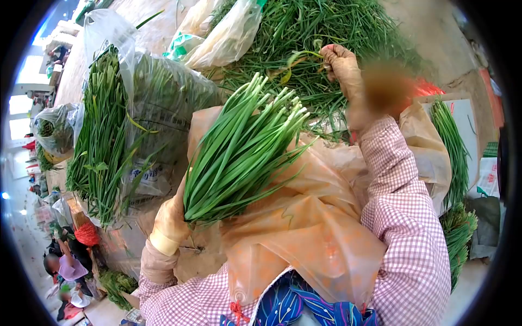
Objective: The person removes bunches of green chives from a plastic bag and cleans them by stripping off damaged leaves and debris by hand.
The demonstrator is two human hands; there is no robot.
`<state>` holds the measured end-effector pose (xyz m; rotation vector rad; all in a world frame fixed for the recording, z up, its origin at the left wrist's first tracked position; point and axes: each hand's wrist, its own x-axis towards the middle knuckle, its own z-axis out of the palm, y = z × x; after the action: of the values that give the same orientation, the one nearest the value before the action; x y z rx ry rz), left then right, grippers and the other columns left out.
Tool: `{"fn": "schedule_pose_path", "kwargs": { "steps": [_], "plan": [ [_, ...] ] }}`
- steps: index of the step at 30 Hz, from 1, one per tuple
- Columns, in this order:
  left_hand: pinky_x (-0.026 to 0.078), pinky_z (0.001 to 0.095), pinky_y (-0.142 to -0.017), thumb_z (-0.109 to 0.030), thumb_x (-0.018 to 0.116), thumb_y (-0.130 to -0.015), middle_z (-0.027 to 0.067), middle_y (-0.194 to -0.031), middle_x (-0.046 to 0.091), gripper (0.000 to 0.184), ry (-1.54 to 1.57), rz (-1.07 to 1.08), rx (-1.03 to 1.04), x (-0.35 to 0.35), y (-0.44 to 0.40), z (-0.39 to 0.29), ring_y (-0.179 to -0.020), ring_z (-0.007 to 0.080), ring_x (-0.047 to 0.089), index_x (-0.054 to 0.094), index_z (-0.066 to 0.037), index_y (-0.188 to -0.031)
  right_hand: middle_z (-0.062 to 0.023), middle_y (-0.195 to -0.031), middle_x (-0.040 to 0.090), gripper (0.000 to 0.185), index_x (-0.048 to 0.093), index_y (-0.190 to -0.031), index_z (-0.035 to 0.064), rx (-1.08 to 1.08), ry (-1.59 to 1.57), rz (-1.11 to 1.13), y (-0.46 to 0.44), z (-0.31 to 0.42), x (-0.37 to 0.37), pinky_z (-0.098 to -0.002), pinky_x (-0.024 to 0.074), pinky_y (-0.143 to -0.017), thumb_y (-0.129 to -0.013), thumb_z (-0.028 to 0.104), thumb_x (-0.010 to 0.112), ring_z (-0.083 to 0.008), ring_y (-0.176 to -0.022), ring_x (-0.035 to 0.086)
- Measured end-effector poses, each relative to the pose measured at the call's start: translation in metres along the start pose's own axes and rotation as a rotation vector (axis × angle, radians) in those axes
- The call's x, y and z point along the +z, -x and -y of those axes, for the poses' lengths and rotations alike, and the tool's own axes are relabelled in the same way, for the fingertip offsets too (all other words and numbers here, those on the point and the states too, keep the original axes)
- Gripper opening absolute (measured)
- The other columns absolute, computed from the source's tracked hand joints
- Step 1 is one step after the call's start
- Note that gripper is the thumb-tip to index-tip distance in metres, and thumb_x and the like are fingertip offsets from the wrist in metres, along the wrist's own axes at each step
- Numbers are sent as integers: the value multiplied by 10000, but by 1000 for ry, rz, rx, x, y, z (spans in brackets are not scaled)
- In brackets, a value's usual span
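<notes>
A thick bunch of garlic chives (244,152) lies slanted across my lap, its pale cut ends pointing up and to the right. My left hand (173,217), in a tan glove, is closed around its lower left side; the fingers are mostly hidden behind the leaves. Farther out, my right hand (343,68) pinches a thin yellowish-green chive leaf (298,56) between thumb and fingertips. That hand is above a large heap of loose chives (337,27). An orange translucent plastic apron (304,233) covers my front beneath the bunch.
At the left, chives (100,130) stand beside a filled clear plastic bag (168,103). White plastic bags (228,38) lie by the heap. More chives (450,146) rest at the right beyond my sleeve. A person in pink (70,266) is in the lower left background.
</notes>
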<state>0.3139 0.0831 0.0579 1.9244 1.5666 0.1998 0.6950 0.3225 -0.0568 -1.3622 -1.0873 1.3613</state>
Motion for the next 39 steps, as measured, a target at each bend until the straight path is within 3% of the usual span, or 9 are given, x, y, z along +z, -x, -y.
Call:
{"fn": "schedule_pose_path", "kwargs": {
  "steps": [3,7,13,18,23,26,31,33,39],
  "plan": [
    [514,374,-802,-65,665,-743,208,-1134,633,804,44,10,41,1,-4,-1,-993,365,640,281,-75,-1450,-74,-1039,644,521,514,-1259,52,64,134,349,30,24,34,-290,525,-695,-844,316,686,-146,-853,605],
    [509,360,-801,-42,690,-756,179,-1125,637,792,111,64,28,5,-9,12,-986,342,628,282,-28,-1434,-24,-1011,627,421,573,-1159,19,170,-190,695,25,5,60,-245,505,-717,-887,333,638,-91,-861,591],
    [471,316,-683,-64,682,-755,125,-1017,612,685,661,182,-139,19,-4,19,-810,255,573,349,-8,-1350,36,-653,578,178,685,-959,108,27,-6,272,26,40,60,-176,319,-387,-908,268,624,-32,-484,470],
    [439,279,-585,-82,676,-754,80,-927,592,599,1477,278,-353,31,9,20,-663,182,527,405,9,-1281,65,-581,431,189,589,-1030,37,-110,-1150,777,-27,36,-79,-170,299,-366,-972,198,507,-16,-420,338],
    [407,243,-486,-101,669,-753,35,-837,572,518,1783,318,-411,42,22,17,-516,110,481,461,26,-1211,-97,-1117,593,594,509,-1263,79,-476,1059,63,42,8,-71,-263,476,-526,-788,363,729,-138,-707,601],
    [270,207,-413,-140,689,-725,17,-742,478,492,1727,247,-440,48,22,5,-450,48,315,482,17,-1142,-164,-1220,594,797,413,-1379,50,67,228,231,85,67,-17,-233,473,-548,-783,490,706,-142,-831,647],
    [273,201,-406,-149,685,-726,33,-774,522,492,1662,126,-459,45,24,-11,-442,55,329,497,24,-1147,-151,-1036,667,547,541,-1252,26,-309,340,267,98,41,56,-336,489,-825,-861,389,666,-271,-881,647],
    [267,193,-402,-162,688,-733,40,-785,539,487,1698,104,-466,43,28,-13,-445,54,332,510,25,-1145,-36,-821,666,372,636,-1116,30,-279,295,230,94,56,52,-265,488,-668,-905,337,630,-136,-724,597],
    [265,177,-410,-150,677,-761,76,-1016,592,542,1935,256,-371,50,35,-9,-460,33,316,477,39,-1227,-109,-1196,605,406,521,-1279,39,77,764,63,8,66,-66,-299,527,-840,-897,168,570,-196,-1003,624]
  ]
}}
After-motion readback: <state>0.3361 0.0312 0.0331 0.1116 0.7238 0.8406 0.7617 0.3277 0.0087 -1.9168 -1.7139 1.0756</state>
